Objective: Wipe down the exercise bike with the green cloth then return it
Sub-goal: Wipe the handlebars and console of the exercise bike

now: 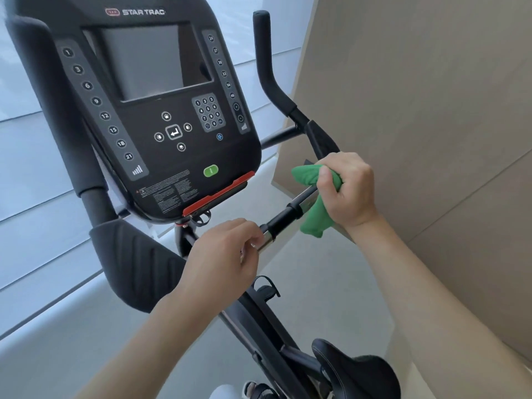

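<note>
Green cloth clamped around handlebar by right hand; left hand pinches bar's end, wall close.

Green cloth against the black and silver handlebar; left of it, a black console with a red lower strip, green button, white numerals
</note>
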Demonstrator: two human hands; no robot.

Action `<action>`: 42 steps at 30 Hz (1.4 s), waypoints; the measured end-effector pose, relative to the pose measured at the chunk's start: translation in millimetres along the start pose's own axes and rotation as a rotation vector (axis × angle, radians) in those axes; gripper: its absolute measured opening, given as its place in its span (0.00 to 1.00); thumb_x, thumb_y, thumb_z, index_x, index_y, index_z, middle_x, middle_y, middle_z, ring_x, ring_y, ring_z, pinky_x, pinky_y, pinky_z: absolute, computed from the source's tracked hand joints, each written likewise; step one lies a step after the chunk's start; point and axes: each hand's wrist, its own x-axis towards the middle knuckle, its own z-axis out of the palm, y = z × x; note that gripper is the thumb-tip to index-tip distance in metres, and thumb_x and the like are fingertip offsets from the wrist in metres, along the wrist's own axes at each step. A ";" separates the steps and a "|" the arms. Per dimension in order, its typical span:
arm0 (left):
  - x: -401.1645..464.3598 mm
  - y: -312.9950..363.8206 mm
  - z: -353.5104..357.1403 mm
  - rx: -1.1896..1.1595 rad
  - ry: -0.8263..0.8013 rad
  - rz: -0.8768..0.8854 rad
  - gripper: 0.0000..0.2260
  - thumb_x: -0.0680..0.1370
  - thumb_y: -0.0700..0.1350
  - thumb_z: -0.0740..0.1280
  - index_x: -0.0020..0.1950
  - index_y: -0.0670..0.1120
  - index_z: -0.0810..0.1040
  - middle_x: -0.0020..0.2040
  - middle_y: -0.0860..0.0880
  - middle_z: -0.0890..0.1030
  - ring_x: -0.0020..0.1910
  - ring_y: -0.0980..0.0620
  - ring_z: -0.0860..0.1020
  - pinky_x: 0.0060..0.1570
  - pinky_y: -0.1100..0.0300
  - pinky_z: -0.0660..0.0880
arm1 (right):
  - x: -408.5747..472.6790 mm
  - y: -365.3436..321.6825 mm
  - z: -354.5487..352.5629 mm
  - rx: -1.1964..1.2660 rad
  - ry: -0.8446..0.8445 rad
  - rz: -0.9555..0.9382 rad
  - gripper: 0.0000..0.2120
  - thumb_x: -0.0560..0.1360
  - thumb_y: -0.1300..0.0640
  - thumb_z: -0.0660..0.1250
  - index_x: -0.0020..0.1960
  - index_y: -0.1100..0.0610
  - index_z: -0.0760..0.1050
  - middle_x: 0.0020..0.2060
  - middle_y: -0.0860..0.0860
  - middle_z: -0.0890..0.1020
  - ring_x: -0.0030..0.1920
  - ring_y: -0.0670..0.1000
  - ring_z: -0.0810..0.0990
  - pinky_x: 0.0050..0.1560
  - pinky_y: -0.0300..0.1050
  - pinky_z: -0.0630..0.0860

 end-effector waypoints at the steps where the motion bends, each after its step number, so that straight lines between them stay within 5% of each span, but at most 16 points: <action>1: 5.0 2.2 4.5 0.007 -0.008 -0.005 0.12 0.75 0.33 0.67 0.50 0.48 0.82 0.45 0.55 0.82 0.46 0.50 0.80 0.43 0.49 0.79 | -0.5 11.3 1.4 -0.008 -0.008 0.007 0.17 0.79 0.56 0.58 0.39 0.62 0.80 0.32 0.54 0.80 0.35 0.57 0.76 0.44 0.53 0.75; 7: 37.0 8.9 35.6 0.106 -0.126 -0.013 0.18 0.78 0.37 0.65 0.65 0.50 0.80 0.60 0.53 0.79 0.58 0.49 0.74 0.57 0.52 0.74 | -14.3 62.7 40.6 -0.044 -0.137 0.035 0.17 0.79 0.55 0.59 0.40 0.62 0.81 0.33 0.54 0.81 0.35 0.58 0.78 0.46 0.54 0.76; 13: 52.2 6.7 58.1 0.194 -0.207 -0.026 0.19 0.80 0.41 0.64 0.71 0.52 0.75 0.67 0.54 0.72 0.59 0.50 0.72 0.53 0.51 0.77 | -25.4 80.2 59.2 -0.079 -0.290 0.043 0.15 0.79 0.51 0.60 0.40 0.57 0.81 0.32 0.50 0.80 0.34 0.55 0.76 0.49 0.53 0.74; 18: 49.1 4.9 61.9 0.115 -0.011 -0.181 0.09 0.79 0.43 0.66 0.57 0.54 0.78 0.52 0.58 0.77 0.46 0.53 0.77 0.40 0.52 0.78 | -33.4 53.3 56.2 -0.073 -0.316 0.068 0.14 0.78 0.50 0.62 0.40 0.56 0.80 0.34 0.49 0.80 0.36 0.53 0.76 0.51 0.53 0.73; 22: 48.6 2.8 59.3 -0.043 0.070 -0.340 0.06 0.78 0.44 0.66 0.48 0.56 0.74 0.43 0.57 0.81 0.38 0.57 0.78 0.39 0.51 0.78 | -56.0 9.3 73.2 -0.060 -0.358 0.005 0.11 0.77 0.51 0.64 0.39 0.54 0.79 0.34 0.48 0.81 0.37 0.53 0.75 0.48 0.52 0.71; 26: 47.7 3.5 61.0 0.038 0.032 -0.293 0.06 0.78 0.46 0.66 0.48 0.56 0.70 0.45 0.57 0.75 0.39 0.58 0.75 0.34 0.56 0.72 | -48.3 24.8 70.3 0.000 -0.393 -0.122 0.12 0.76 0.51 0.64 0.40 0.56 0.81 0.34 0.50 0.81 0.35 0.55 0.77 0.43 0.50 0.72; 32: 48.5 3.2 65.2 0.141 -0.045 -0.234 0.07 0.79 0.48 0.64 0.51 0.57 0.66 0.47 0.58 0.70 0.37 0.60 0.71 0.30 0.64 0.58 | -8.7 84.9 50.3 -0.112 -0.360 0.033 0.17 0.76 0.53 0.59 0.39 0.59 0.82 0.32 0.52 0.82 0.34 0.59 0.79 0.41 0.55 0.78; 37: 48.4 4.1 65.7 0.131 -0.050 -0.222 0.07 0.79 0.47 0.65 0.50 0.55 0.66 0.47 0.57 0.69 0.35 0.56 0.69 0.29 0.63 0.56 | -15.7 65.2 55.4 -0.166 -0.362 0.147 0.17 0.76 0.52 0.59 0.36 0.60 0.79 0.31 0.53 0.80 0.34 0.59 0.77 0.41 0.55 0.75; 42: 47.0 4.1 65.6 0.097 0.014 -0.277 0.09 0.78 0.45 0.63 0.46 0.54 0.62 0.40 0.56 0.70 0.30 0.57 0.68 0.27 0.61 0.55 | -39.4 14.6 68.6 -0.127 -0.419 0.047 0.13 0.75 0.50 0.63 0.35 0.55 0.75 0.30 0.49 0.77 0.33 0.53 0.73 0.41 0.51 0.71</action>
